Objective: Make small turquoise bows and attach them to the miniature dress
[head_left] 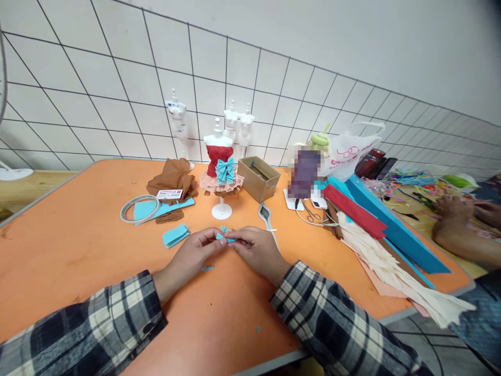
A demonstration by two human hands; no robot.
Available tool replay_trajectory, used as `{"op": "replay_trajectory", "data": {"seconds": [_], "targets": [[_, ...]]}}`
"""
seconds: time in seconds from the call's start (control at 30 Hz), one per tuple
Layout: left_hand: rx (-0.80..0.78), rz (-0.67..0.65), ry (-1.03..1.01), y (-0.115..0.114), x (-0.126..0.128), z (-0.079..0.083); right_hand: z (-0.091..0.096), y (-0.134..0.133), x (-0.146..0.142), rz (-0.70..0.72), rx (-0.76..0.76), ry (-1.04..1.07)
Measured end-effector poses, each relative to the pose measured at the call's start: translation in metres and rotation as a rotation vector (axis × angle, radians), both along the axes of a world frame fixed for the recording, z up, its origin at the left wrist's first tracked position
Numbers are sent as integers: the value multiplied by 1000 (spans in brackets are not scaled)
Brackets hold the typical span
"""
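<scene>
Both hands meet over the middle of the orange table, their fingertips pinching a small pleated piece of blue crepe paper (224, 230). My left hand (191, 256) is closed on its left side and my right hand (260, 250) on its right; the fingers partly hide it. Just beyond stands a small white mannequin (218, 140) in a red bodice, with a blue paper bow (225, 171) at the waist and a ruffled pink skirt (211, 183). A folded blue paper piece (176, 236) lies left of my left hand, and a thin blue scrap (207, 268) lies nearer me.
Tape roll (123, 213), brown paper (171, 177) and a cardboard box (266, 183) stand behind. Scissors (312, 214), phone and cable are to the right, beside red (354, 211), blue and cream paper strips. Bare mannequins (178, 117) line the wall. Another person's hands (454, 209) are far right.
</scene>
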State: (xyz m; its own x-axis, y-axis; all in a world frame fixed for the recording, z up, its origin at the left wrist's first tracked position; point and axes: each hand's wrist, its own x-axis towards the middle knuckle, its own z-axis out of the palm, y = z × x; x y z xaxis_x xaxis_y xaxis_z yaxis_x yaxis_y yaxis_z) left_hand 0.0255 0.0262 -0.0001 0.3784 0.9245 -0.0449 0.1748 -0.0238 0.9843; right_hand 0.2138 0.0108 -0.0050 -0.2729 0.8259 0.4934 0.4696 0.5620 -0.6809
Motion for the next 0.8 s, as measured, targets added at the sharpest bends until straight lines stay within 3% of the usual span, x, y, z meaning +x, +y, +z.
{"op": "replay_trajectory", "data": {"seconds": [0.2, 0.4, 0.6, 0.73, 0.8], "targets": [[-25, -18, -24, -2, 0, 3, -2, 0, -2, -74, 58, 70], [30, 11, -104, -5, 2, 8, 3, 1, 2, -68, -67, 32], [137, -96, 94, -4, 5, 4, 0, 1, 0, -30, -140, 12], [98, -72, 84, -3, 4, 3, -1, 1, -1, -27, -283, 140], [66, -38, 71, -2, 3, 3, 3, 1, 2, -62, -246, 64]]}}
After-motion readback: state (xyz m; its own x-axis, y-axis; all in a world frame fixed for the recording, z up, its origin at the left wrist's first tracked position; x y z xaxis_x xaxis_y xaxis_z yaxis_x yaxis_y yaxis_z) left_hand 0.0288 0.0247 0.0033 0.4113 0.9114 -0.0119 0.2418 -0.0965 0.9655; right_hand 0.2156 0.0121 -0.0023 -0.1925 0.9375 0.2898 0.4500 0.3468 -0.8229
